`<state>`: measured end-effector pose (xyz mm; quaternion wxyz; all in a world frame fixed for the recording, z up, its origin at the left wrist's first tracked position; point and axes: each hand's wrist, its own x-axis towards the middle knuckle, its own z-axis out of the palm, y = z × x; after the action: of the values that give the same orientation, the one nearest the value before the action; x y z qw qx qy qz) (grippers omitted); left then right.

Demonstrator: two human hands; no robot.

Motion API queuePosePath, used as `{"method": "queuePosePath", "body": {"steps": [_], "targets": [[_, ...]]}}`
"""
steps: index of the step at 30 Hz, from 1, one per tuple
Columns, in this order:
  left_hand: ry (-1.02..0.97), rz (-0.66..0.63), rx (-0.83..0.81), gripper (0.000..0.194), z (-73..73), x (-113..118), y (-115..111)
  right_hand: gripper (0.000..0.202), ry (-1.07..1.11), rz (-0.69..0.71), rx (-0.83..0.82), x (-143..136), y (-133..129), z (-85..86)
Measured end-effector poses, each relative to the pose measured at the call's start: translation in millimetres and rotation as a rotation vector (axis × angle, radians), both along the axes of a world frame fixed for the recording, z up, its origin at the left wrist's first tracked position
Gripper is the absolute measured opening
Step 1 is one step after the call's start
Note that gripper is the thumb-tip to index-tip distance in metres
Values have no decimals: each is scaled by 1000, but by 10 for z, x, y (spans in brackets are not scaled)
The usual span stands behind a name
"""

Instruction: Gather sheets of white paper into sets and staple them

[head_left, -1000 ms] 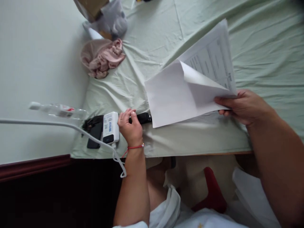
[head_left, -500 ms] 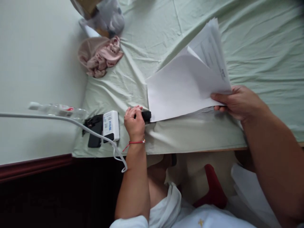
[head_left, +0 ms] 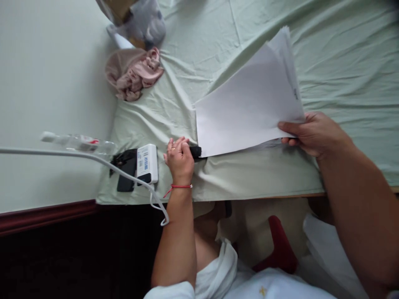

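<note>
A sheaf of white papers [head_left: 240, 104] slants over the cloth, its far right corner raised and its sheets fanned a little there. My right hand [head_left: 307, 133] pinches its near right edge, thumb on top and fingers underneath. At the near left corner sits a black stapler [head_left: 195, 152], its end over the paper's corner. My left hand [head_left: 180, 158], with a red string at the wrist, is closed over the stapler's back part and hides most of it. Whether the stapler's jaws are pressed together cannot be made out.
Left of my left hand lie a white box-shaped device [head_left: 147, 162], a black phone-like slab [head_left: 126, 176] and a clear plastic bottle [head_left: 82, 143]. A white cable [head_left: 93, 158] crosses in front. Pink cloth [head_left: 135, 77] and a plastic bag [head_left: 149, 25] lie farther back by the wall.
The top sheet's lifted fold has dropped flat, covering the print beneath. Both hands keep their holds; the whole view has shifted slightly.
</note>
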<state>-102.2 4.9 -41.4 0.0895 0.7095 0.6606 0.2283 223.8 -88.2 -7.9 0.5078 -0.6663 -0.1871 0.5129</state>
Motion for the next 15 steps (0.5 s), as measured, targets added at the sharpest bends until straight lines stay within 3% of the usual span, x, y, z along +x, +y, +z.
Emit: {"method": "queuePosePath", "body": {"steps": [5,10,13,15], "targets": [[117,84,-63,45,129,203,-152,15,4,0,-2,-11,-4,-8],[134,98,-85,41,162,154,-99,10,-26,-19,13,5,-21,-23],[119,183,10,35,161,66,-57,7,-33,-81,52,114,-72,-29],[69,204,155,32,177,38,-72,13,-12,-130,69,227,-126,-27]]}}
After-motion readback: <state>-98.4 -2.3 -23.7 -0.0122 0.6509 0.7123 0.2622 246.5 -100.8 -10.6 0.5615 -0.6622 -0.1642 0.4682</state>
